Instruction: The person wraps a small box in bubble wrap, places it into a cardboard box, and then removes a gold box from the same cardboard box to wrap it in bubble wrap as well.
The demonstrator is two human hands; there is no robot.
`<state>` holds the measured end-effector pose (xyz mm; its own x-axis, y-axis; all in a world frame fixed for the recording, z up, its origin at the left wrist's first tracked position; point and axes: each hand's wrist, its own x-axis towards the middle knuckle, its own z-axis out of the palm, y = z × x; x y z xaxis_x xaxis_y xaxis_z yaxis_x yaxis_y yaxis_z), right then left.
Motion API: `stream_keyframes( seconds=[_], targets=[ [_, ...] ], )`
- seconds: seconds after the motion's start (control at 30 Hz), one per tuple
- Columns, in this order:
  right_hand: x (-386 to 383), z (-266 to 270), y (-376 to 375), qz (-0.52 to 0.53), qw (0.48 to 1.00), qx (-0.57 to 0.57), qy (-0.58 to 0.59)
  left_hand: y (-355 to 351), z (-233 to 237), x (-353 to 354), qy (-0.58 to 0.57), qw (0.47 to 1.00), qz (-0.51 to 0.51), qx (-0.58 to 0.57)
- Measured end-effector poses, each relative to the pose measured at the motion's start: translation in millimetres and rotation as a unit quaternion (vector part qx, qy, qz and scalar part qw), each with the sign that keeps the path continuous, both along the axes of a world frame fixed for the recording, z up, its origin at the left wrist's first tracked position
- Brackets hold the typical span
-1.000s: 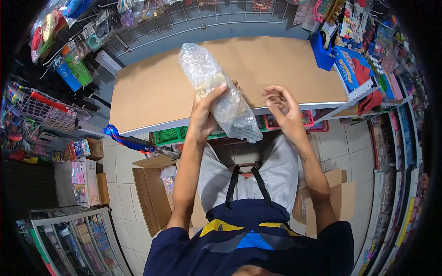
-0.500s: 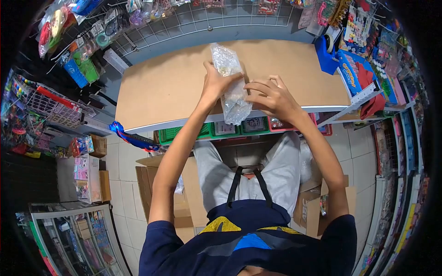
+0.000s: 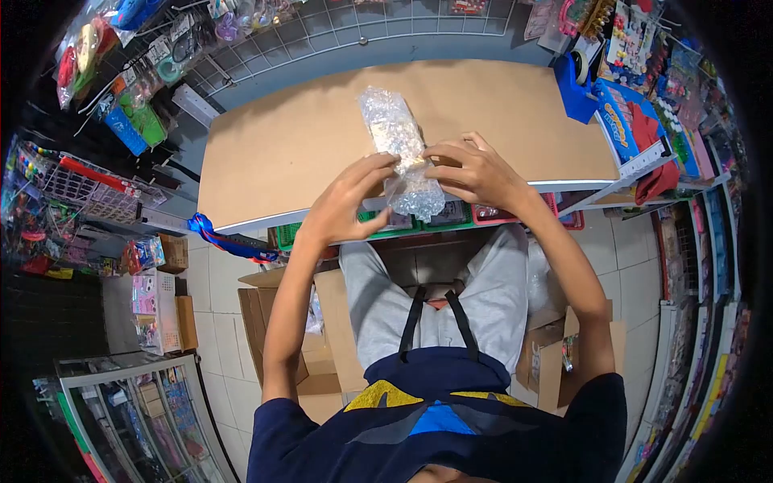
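Observation:
A long package in clear bubble wrap (image 3: 396, 137) lies on the brown tabletop (image 3: 282, 153), its near end hanging past the front edge. Pale, gold-tinted contents show through the plastic, but I cannot make out what they are. On the package's left side, my left hand (image 3: 346, 200) touches the wrap with its fingertips, its thumb held apart below. From the right, my right hand (image 3: 481, 173) has its curled fingers pressed on the wrap near the package's lower middle; its thumb is partly hidden.
A blue tape dispenser (image 3: 576, 92) stands at the table's right end, beside a blue box (image 3: 616, 121) and red cloth (image 3: 648, 153). Green baskets (image 3: 290, 233) and a red basket (image 3: 491, 216) sit under the tabletop. Cardboard boxes (image 3: 338, 330) flank my legs. Wire racks hold hanging goods.
My left hand has let go of the package's upper part and moved down toward its near end, fingers spreading. The package now lies flatter. My right hand stays nearly in place.

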<state>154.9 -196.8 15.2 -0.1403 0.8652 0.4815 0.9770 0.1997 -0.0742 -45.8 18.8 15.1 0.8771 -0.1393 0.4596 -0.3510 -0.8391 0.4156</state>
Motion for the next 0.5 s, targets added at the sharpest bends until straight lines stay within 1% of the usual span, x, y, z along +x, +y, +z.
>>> stream_keyframes(
  seconds=[0.07, 0.17, 0.37, 0.47, 0.5],
  targets=[
    [0, 1, 1, 0.008, 1.0, -0.005, 0.001, -7, 1, -8, -0.003, 1.0, 0.009, 0.0],
    [-1, 5, 2, 0.003, 1.0, -0.018, -0.016, -9, -6, -7, -0.001, 0.999, 0.023, 0.032],
    [4, -8, 8, 0.001, 0.998, 0.018, 0.064, -6, -24, -1, -0.052, 0.996, 0.046, 0.054],
    [3, -7, 9, 0.001, 0.998, 0.024, 0.065, -7, -30, 3, -0.084, 0.994, 0.05, 0.044],
    [2, -7, 9, -0.01, 0.996, 0.023, 0.082, -9, -31, 3, -0.09, 0.993, 0.062, 0.035]
  ],
)
